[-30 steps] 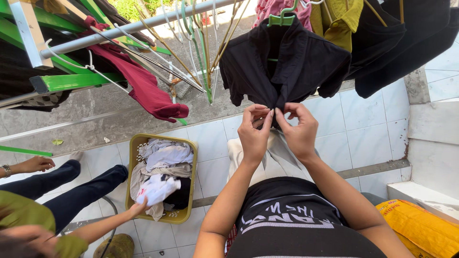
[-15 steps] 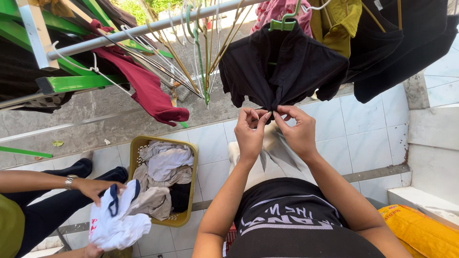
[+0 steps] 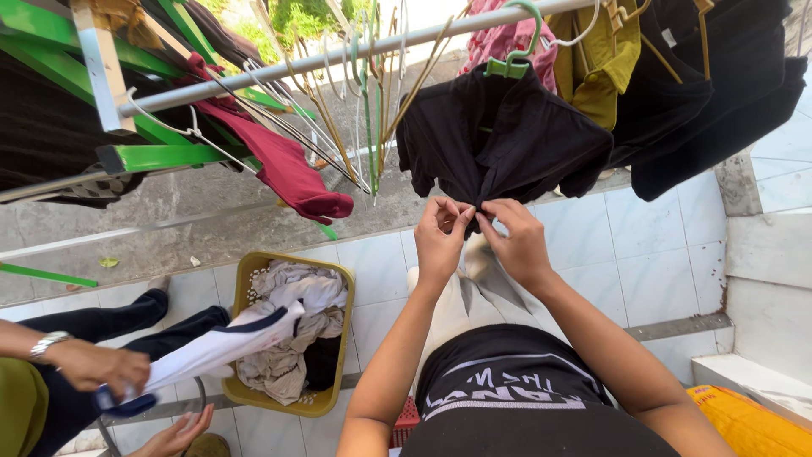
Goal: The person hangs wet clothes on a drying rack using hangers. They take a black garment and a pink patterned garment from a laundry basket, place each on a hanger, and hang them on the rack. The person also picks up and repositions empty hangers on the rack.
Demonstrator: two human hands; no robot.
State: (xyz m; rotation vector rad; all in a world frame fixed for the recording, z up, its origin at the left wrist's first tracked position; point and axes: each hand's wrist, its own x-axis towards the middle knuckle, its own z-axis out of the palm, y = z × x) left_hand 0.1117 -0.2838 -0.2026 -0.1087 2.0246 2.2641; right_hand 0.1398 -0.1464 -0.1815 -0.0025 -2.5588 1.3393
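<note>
Since a moment ago, the co-worker's hand down to the left has been drawing a white, dark-trimmed garment out of the yellow perforated plastic basket, stretching it flat. Both hands are staying raised, the left hand and the right hand pinching the soft lower front of a black shirt, fingertips pressed close together. That shirt is hanging just above them on a green plastic hanger from a smooth metal rail. Bare wire hangers are dangling to the upper left, beside a limp maroon garment. Glossy white tiles are lying below.
</note>
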